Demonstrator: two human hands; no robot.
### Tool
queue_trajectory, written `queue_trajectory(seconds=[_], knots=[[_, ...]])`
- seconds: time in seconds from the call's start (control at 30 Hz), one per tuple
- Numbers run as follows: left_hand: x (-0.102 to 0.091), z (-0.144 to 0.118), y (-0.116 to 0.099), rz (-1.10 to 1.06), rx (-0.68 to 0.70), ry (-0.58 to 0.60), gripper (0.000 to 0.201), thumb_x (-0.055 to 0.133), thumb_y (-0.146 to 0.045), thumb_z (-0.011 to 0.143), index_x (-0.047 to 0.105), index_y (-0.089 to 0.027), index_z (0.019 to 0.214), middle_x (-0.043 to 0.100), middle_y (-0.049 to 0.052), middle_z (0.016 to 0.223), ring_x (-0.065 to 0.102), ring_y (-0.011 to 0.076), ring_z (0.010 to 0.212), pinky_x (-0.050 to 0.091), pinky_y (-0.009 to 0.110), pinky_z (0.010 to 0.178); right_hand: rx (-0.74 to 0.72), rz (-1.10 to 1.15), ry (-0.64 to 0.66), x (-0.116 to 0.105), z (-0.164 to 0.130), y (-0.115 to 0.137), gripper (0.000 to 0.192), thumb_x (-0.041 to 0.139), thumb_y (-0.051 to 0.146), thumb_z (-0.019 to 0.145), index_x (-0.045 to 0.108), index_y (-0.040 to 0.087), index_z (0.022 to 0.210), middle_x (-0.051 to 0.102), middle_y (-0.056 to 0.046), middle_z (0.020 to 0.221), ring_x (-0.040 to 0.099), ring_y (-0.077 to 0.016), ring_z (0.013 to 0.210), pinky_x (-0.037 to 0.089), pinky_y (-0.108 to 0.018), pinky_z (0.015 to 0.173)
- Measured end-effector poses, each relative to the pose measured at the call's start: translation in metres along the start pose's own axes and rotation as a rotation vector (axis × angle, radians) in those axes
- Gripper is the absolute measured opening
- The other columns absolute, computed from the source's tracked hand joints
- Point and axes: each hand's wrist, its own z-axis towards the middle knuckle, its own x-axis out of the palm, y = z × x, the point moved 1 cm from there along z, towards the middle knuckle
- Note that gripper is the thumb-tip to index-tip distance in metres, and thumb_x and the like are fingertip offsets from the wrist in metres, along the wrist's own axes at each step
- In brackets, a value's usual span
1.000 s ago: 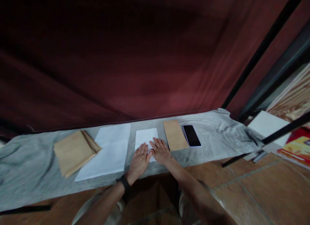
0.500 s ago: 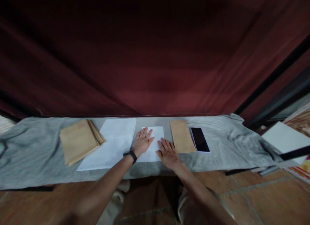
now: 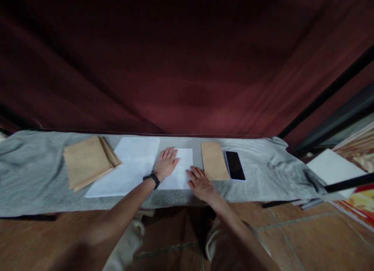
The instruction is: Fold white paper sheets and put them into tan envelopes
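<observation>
1. The small white sheet (image 3: 180, 168) lies flat on the grey cloth (image 3: 263, 177), at the middle of the long low surface directly in front of you, its far edge close to the dark red curtain (image 3: 187, 68).
2. Your left hand (image 3: 166, 164) rests palm down on the sheet's left part, fingers spread and flat, gripping nothing; a black band (image 3: 151, 179) circles that wrist.
3. Your right hand (image 3: 200, 182) presses flat at the sheet's near right corner, fingers loose and extended, also grasping nothing.
4. Just left of the small sheet lies a larger white sheet (image 3: 128, 166), its right edge under or touching your left hand; which, the view does not settle.
5. Farther left, a stack of brown envelopes (image 3: 87, 160) sits fanned at its right corner.
6. Right of the small sheet, a single brown envelope (image 3: 214, 161) lies just beside a dark-screened phone (image 3: 234, 165).
7. Beyond the cloth's right end, a white board (image 3: 333, 168) leans near black metal bars (image 3: 327, 94), above a tiled floor (image 3: 306, 236).
</observation>
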Motion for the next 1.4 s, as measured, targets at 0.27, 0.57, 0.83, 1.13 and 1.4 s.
queue_trajectory(seconds=[0.27, 0.57, 0.83, 1.13, 1.4], knots=[[0.002, -0.078, -0.037, -0.062, 0.342, -0.046, 0.059, 0.028, -0.052, 0.105, 0.035, -0.025, 0.158, 0.04, 0.006, 0.162, 0.031, 0.0213, 0.152, 0.024, 0.045, 0.125, -0.063, 0.049, -0.003, -0.01, 0.009, -0.013, 0.05, 0.042, 0.018, 0.101, 0.05, 0.019, 0.15, 0.042, -0.008, 0.16, 0.037, -0.022, 0.149, 0.031, -0.04, 0.123], [-0.01, -0.128, -0.05, -0.029, 0.461, -0.043, 0.053, 0.042, -0.046, 0.103, 0.045, -0.024, 0.152, 0.051, 0.005, 0.154, 0.041, 0.0221, 0.147, 0.026, 0.045, 0.125, -0.225, 0.049, -0.092, -0.007, 0.024, 0.009, 0.044, 0.036, 0.032, 0.108, 0.057, 0.02, 0.144, 0.051, -0.007, 0.154, 0.044, -0.0161, 0.144, 0.031, -0.035, 0.123], [-0.014, -0.142, -0.052, 0.001, 0.492, -0.034, 0.057, 0.044, -0.045, 0.103, 0.037, -0.025, 0.156, 0.048, 0.004, 0.157, 0.036, 0.0234, 0.15, 0.017, 0.051, 0.127, -0.155, -0.018, -0.085, 0.012, 0.038, 0.008, 0.051, 0.035, 0.042, 0.108, 0.041, 0.023, 0.155, 0.027, -0.005, 0.166, 0.03, -0.0214, 0.153, 0.022, -0.041, 0.126], [-0.027, -0.138, -0.046, -0.147, 0.4, -0.009, 0.046, 0.037, -0.042, 0.105, 0.051, -0.028, 0.147, 0.058, 0.002, 0.149, 0.051, 0.0174, 0.139, 0.037, 0.041, 0.12, 0.046, -0.061, -0.159, 0.015, 0.052, 0.007, 0.054, 0.036, 0.04, 0.108, 0.036, 0.019, 0.157, 0.029, -0.007, 0.165, 0.029, -0.0218, 0.153, 0.024, -0.042, 0.125], [-0.009, -0.049, -0.021, -0.108, 0.084, -0.051, 0.059, 0.026, -0.043, 0.105, 0.043, -0.013, 0.153, 0.04, 0.014, 0.16, 0.034, 0.0258, 0.151, 0.032, 0.047, 0.122, 0.094, -0.044, -0.268, 0.019, 0.054, 0.016, 0.049, 0.034, 0.033, 0.107, 0.045, 0.017, 0.153, 0.04, -0.008, 0.161, 0.038, -0.0243, 0.148, 0.027, -0.044, 0.123]])
